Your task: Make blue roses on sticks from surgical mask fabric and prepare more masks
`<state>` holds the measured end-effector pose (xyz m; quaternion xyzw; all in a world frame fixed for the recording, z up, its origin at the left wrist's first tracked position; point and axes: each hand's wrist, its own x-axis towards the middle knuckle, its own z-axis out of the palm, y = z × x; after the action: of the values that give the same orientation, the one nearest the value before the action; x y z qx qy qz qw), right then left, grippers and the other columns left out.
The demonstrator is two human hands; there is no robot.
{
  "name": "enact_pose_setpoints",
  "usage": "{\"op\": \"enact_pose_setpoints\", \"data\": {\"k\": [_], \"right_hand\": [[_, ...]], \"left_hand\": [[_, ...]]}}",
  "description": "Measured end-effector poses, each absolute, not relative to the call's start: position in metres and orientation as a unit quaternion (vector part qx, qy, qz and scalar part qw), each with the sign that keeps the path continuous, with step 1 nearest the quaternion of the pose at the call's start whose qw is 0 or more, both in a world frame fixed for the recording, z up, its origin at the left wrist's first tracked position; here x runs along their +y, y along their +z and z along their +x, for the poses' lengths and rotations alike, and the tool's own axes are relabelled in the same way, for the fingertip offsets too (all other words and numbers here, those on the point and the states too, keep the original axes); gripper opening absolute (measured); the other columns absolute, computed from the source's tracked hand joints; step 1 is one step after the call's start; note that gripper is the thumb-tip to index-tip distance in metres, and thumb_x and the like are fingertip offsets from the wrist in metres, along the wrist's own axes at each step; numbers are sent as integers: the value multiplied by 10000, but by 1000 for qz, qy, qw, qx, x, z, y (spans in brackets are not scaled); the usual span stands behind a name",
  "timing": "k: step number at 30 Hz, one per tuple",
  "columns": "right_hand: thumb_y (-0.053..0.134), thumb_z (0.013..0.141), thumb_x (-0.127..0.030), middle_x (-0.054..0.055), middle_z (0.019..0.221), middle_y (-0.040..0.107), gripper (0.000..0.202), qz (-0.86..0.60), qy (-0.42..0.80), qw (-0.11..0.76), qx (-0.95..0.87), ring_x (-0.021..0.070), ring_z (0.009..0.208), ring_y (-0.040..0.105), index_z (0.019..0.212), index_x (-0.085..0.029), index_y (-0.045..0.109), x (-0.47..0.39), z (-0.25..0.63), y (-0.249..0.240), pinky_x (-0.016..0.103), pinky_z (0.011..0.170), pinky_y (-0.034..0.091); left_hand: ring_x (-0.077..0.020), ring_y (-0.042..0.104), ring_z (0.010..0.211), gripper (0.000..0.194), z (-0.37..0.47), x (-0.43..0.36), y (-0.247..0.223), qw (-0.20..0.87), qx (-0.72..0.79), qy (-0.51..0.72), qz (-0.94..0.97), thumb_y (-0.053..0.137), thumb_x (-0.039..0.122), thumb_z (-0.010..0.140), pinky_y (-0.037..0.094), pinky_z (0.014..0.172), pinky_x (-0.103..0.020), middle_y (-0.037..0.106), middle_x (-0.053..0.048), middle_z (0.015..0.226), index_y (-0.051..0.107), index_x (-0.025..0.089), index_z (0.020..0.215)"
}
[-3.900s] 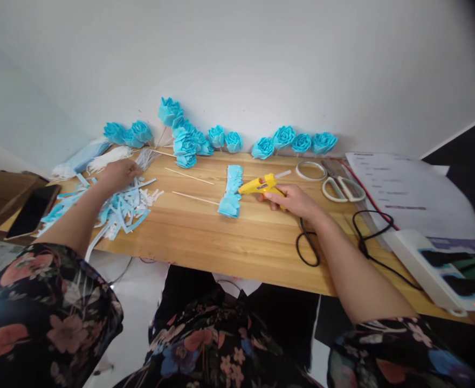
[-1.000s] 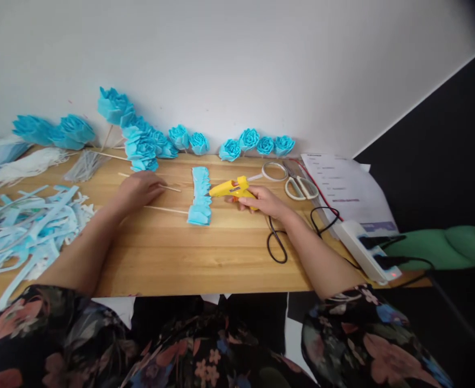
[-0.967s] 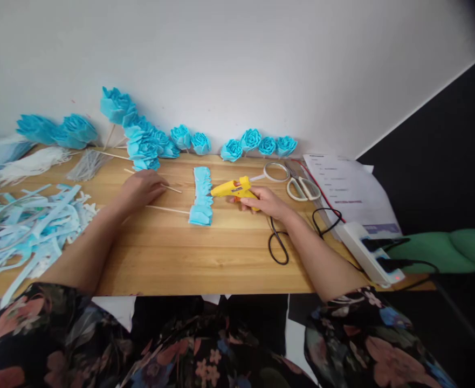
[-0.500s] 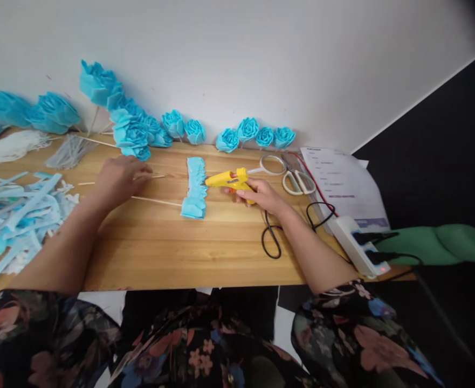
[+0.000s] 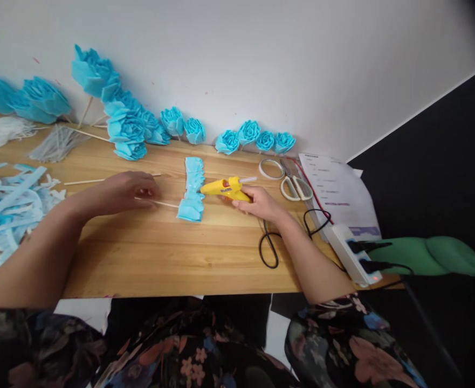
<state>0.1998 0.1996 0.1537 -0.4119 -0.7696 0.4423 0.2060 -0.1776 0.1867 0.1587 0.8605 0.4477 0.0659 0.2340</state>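
Glue gun (image 5: pixel 222 188): yellow, gripped by its handle in the closed right hand (image 5: pixel 259 202), nozzle pointed left at the blue petal strip (image 5: pixel 191 188); long axis lies across the table (image 5: pixel 168 253). Judged light and rigid (hot tip best avoided). Wooden skewer (image 5: pixel 162 203): pinched by the left hand (image 5: pixel 124 191), thin, probably snappable, lying left–right, tip under the strip.

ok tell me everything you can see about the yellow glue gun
The glue gun is small, of yellow plastic with a dark label on its side and a pale glue stick jutting from the back. The right hand grips its handle. It lies nearly level over the wooden table, nozzle pointing left at the blue folded paper strip, touching or almost.
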Motion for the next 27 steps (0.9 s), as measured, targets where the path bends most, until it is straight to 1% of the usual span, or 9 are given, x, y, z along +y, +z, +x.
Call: {"op": "enact_pose_setpoints", "data": {"k": [4,6,8,10,13,18,20,24,27], "right_hand": [[621,829,-398,14,747,619,378,-416,392,201,-795,129,664,508,1045,-109,735,200,199,152,259,622,373],[627,819,-403,16,745,620,337,-412,370,197,-809,127,659,499,965,-117,732,202,200,148,260,615,368],[635,811,-416,11,721,616,314,-408,373,193,-811,123,633,500,908,-128,717,203,201,145,258,595,373],[636,817,-435,7,710,627,325,-405,413,187,-794,123,600,529,930,-138,702,203,202,147,254,568,400],[643,830,-438,17,773,674,341,-403,471,176,-765,115,571,569,1007,-149,680,200,205,154,244,529,443],[690,824,-438,22,802,697,344,-398,502,180,-747,102,572,585,1008,-148,678,200,210,159,227,522,469],[696,833,-452,15,766,692,378,-393,517,195,-735,95,558,565,1047,-141,689,202,212,156,214,499,436],[685,854,-474,13,702,676,443,-397,540,240,-702,91,537,514,1130,-128,698,206,217,150,203,441,330],[696,842,-470,30,756,701,446,-387,548,250,-699,97,567,536,1131,-130,696,205,217,150,208,458,350]], "left_hand": [[-171,581,825,358,-178,187,154,234,449,63,860,529,472,918,443,750,-267,639,-61,942,713,165,920],[-170,582,803,336,-179,188,152,233,453,65,858,534,452,914,442,730,-263,643,-57,920,712,168,890],[-167,585,783,315,-180,188,150,234,453,71,857,538,430,915,441,714,-258,653,-53,897,713,171,878],[-163,592,772,294,-179,188,149,240,442,86,860,534,398,923,442,707,-252,663,-51,879,713,172,866],[-152,602,757,281,-177,189,146,252,399,120,873,524,351,942,444,697,-240,672,-51,855,710,173,828],[-136,618,753,268,-174,191,140,250,353,161,887,540,310,958,449,695,-218,685,-44,829,721,177,812],[-134,624,753,262,-174,192,139,252,354,163,886,547,305,959,452,692,-212,693,-43,834,733,180,824],[-126,629,741,266,-176,192,138,256,346,168,887,550,305,963,451,682,-200,701,-40,829,744,181,830],[-114,634,734,258,-177,193,138,253,341,175,888,559,298,961,452,677,-183,701,-31,823,747,181,829]]}}
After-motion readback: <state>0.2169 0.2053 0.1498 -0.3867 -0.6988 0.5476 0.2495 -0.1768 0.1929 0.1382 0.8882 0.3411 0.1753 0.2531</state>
